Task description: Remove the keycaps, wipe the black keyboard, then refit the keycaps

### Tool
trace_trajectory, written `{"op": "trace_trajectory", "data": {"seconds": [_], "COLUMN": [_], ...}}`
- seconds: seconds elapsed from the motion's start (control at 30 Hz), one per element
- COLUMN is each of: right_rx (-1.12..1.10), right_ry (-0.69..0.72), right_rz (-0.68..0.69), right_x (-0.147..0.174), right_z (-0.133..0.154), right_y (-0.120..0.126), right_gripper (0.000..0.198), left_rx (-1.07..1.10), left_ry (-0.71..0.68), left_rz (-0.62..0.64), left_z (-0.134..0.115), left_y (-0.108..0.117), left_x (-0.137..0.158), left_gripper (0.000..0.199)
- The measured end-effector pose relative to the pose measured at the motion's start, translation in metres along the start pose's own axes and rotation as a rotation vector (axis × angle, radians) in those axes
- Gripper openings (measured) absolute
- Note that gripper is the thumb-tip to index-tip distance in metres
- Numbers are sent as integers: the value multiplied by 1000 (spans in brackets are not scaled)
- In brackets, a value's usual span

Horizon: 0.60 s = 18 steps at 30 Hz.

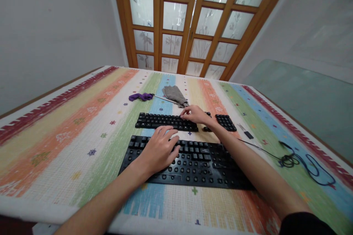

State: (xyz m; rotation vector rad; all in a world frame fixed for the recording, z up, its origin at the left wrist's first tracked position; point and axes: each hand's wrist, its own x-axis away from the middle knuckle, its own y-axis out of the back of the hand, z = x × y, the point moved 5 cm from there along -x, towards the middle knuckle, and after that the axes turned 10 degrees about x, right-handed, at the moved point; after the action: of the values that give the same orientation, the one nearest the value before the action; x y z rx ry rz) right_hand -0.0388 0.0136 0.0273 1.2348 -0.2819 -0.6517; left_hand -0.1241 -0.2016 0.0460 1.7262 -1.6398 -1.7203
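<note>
A black keyboard (193, 172) lies nearest me, with keycaps on its upper rows and bare key stems across its lower rows. My left hand (160, 150) rests on the left part of it, fingers spread. Beyond the keyboard, loose black keycaps (160, 120) are set out in rows like a key layout, with a separate number-pad block (226, 122) to the right. Over the back row of these keycaps, my right hand (194, 113) has its fingertips pinched together; what is between them is hidden. My right forearm crosses above the keyboard's right side.
Behind the keycaps lie a grey cloth (175, 95), a purple cloth (141, 97) and a thin light stick (164, 98). At right are a small black object (248, 134) and a coiled cable (289, 160). A striped cloth (93, 176) covers the table.
</note>
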Motion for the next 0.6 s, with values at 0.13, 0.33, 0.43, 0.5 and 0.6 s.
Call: {"op": "trace_trajectory", "data": {"seconds": [0.13, 0.33, 0.43, 0.5, 0.6], "right_rx": [0, -32, -61, -67, -110], "right_ry": [4, 26, 54, 90, 169], "right_rz": [-13, -118, -169, -166, -154], "right_x": [-2, 15, 44, 69, 108], "right_z": [2, 12, 23, 36, 58], "right_y": [2, 31, 44, 46, 43], "right_gripper": [7, 7, 8, 9, 8], "left_rx": [4, 68, 93, 105, 125], "left_ry": [-1, 14, 17, 15, 13], "left_rz": [-4, -46, -36, -22, 1], "left_z": [-1, 0, -1, -3, -7], "left_y": [0, 1, 0, -1, -2], "left_x": [0, 0, 0, 1, 1], "left_gripper": [17, 16, 18, 19, 24]}}
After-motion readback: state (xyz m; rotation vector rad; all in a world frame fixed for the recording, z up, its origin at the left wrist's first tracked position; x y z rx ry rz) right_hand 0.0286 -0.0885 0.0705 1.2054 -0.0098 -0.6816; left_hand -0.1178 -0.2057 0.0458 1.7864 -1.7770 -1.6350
